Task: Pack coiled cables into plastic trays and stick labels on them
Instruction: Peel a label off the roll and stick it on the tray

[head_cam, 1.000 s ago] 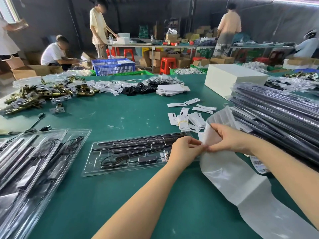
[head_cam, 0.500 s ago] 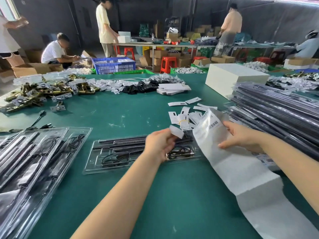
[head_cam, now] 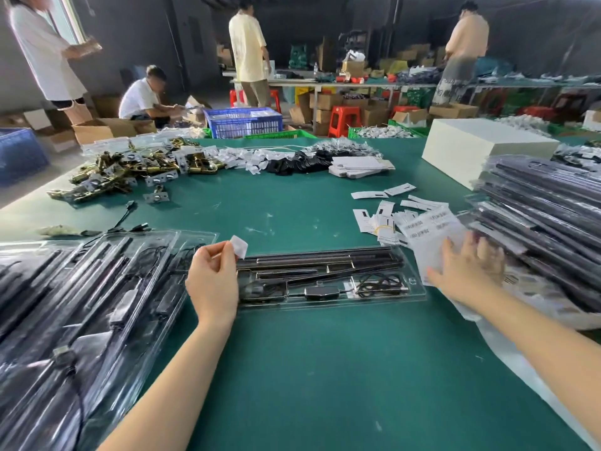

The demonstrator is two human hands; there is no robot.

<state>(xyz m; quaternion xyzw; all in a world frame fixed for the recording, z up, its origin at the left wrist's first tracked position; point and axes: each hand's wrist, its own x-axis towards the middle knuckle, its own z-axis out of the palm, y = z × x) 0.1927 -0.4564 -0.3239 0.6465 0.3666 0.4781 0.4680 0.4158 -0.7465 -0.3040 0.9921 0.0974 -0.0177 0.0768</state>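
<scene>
Up close, green table (head_cam: 292,369) in a busy room. Left hand (head_cam: 213,281) pinching small white label (head_cam: 239,246) above clear tray (head_cam: 328,281) (cable inside). Right hand (head_cam: 468,271) flat on blurry label sheet (head_cam: 432,232).

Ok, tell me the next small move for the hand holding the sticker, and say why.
Probably bring the left hand to the right and press the small white label onto the clear plastic tray holding the coiled black cable. The label is pinched, peeled and held just above the tray's left end, while the right hand rests on the label sheets.
</scene>
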